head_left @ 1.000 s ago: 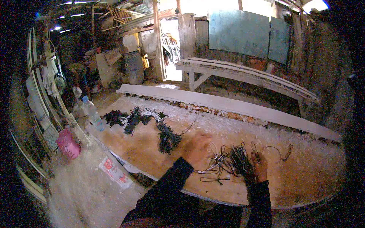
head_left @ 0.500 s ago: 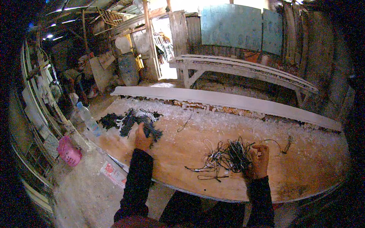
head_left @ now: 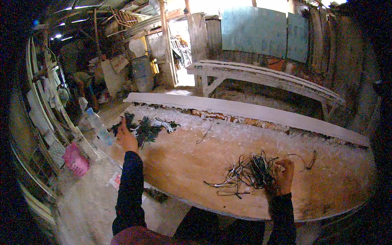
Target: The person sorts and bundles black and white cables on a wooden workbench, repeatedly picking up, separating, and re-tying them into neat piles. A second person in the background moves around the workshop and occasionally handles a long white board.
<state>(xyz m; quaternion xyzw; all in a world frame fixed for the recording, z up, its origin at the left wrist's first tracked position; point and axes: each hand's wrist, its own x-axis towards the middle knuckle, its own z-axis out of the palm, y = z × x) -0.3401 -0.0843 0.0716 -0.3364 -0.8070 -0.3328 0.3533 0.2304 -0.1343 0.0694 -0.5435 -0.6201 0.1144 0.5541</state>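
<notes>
out on the far left, a pink bag (head_left: 76,160) sits below the edge of the tabletop (head_left: 183,175), and a clear bottle (head_left: 99,126) with a blue cap leans up at the tabletop's left end. just beside it, here's the left grip (head_left: 128,139), arm stretched long, fingers up at the leftmost dark bundle (head_left: 128,119)! that bundle lies at and just beyond the fingertips, its length pointing roughly away from the body, and the left hand is much the nearer one. right beside that, another dark bundle (head_left: 147,130), then a white-and-black bundle (head_left: 164,124) lying more crosswise. mid-tabletop, a lone thin strand (head_left: 204,134), well apart from the rest. over to the right, looped cords (head_left: 232,175) spread out from a thick cord bundle (head_left: 260,169), and the right grip (head_left: 283,175) is tucked against that bundle's right side, fingers curled. beyond it, a dark strand (head_left: 311,160) curves on the wood. the picture's grainy, so i cannot tell whether either grip is pinching cord
</notes>
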